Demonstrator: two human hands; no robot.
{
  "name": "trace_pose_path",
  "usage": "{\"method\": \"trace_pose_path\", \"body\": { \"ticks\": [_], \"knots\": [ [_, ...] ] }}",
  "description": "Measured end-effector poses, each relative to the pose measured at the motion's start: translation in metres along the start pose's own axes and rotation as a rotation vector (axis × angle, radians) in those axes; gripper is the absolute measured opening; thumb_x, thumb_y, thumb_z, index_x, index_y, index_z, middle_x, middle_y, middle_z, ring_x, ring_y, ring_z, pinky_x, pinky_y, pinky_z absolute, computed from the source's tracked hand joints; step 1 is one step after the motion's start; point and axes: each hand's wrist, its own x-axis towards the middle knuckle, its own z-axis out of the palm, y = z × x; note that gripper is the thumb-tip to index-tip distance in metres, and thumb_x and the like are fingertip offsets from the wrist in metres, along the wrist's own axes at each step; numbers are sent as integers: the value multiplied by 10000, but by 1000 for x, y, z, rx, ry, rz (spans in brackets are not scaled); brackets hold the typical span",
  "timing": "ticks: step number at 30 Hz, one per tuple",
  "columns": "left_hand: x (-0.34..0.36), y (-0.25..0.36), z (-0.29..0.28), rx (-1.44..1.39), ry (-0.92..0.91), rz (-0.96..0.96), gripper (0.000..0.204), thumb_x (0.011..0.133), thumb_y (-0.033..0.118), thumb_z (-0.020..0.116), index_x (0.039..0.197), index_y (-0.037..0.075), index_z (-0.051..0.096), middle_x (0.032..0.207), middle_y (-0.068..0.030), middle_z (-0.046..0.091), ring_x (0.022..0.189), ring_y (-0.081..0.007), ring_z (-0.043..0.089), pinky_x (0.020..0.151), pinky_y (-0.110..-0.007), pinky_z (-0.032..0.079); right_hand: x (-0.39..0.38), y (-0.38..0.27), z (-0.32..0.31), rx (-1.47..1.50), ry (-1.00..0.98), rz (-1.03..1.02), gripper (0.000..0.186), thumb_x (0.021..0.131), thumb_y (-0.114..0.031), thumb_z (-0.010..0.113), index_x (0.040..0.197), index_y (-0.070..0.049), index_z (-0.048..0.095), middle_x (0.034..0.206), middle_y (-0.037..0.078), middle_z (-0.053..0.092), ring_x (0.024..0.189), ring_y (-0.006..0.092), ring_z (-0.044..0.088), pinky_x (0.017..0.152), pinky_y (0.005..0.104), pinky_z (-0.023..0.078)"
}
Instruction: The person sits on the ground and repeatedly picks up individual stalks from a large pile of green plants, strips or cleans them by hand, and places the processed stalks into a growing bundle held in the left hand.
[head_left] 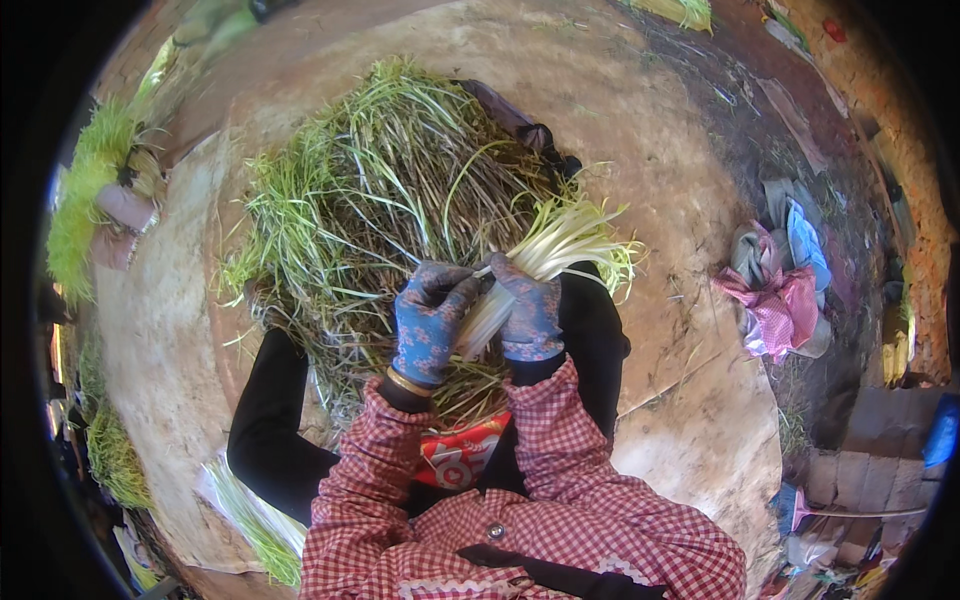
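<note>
Both my hands wear blue flowered gloves with dark grey fingers. My right hand (pixel 530 309) is closed round a bunch of white-stemmed chives (pixel 556 247); the pale yellow-green tips fan out to the upper right and the white ends stick out below toward my left wrist. Beside it, my left hand (pixel 434 312) has its fingers pinched together close to my right thumb. What those fingers hold is too small to make out. Just beyond both hands lies a large heap of loose chives (pixel 400 190), with green tips at the left and top and brownish stems in the middle.
My black-trousered legs flank the heap, and a red printed packet (pixel 462 455) lies by my lap. A bundle of white-stemmed chives (pixel 255 520) lies at lower left. More greens (pixel 95 190) stand at far left. Crumpled cloths (pixel 780 280) lie on the ground at right.
</note>
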Motion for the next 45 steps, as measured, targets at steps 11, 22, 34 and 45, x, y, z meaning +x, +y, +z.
{"method": "trace_pose_path", "body": {
  "ticks": [11,22,34,45],
  "knots": [
    [0,-2,-55,-1428,124,-307,167,947,139,519,990,-22,516,768,-41,524,597,-104,511,520,-224,421,0,-16,0,207,51,102,269,874,-250,662,917,14,638,814,103,647,622,151,551,591,281,489],
    [-7,19,-183,1028,353,181,378,837,216,687,1156,28,609,1209,-166,567,1075,-255,561,900,-355,471,-3,-28,-5,416,-73,-63,231,813,-136,721,962,11,623,826,105,643,692,180,581,648,293,486],
    [-38,11,-20,-112,301,-18,132,854,9,631,977,-18,672,791,-22,601,657,-101,553,602,-225,454,-5,-12,0,265,-269,-12,390,816,-71,703,1154,-18,516,1036,183,658,981,274,652,698,346,516],
    [-26,-3,20,109,387,307,101,842,-53,626,933,-14,648,902,-75,614,812,-155,589,753,-263,482,2,6,-2,121,-251,63,249,820,0,649,1056,52,588,1019,176,660,939,289,652,836,363,541]
  ]
}}
